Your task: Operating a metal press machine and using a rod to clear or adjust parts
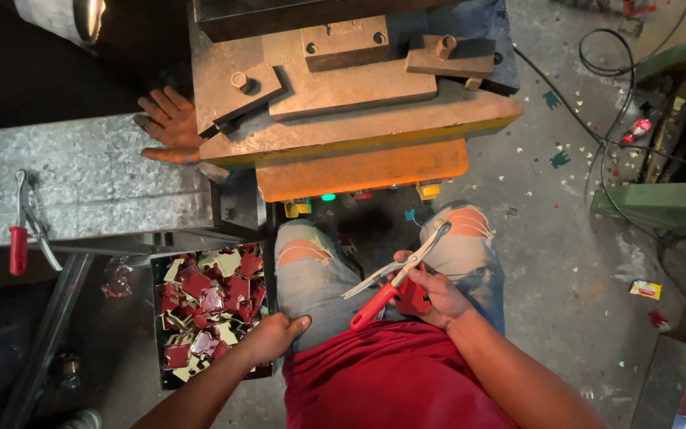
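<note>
My right hand [432, 294] rests on my right thigh and grips red-handled pliers [397, 276] together with a red piece; the metal jaws point up and to the right. My left hand [273, 335] lies at the right edge of a dark tray [157, 334] filled with several red and cream flat pieces [210, 306], fingers curled on the rim near my left knee. I sit facing a metal press [343, 87] with an orange front.
Another person's hand [170, 123] lies on the grey bench left of the press. A second pair of red-handled pliers [21, 230] rests on that bench. Black cables [621, 103] and scraps litter the concrete floor at right, beside a green machine base [660, 206].
</note>
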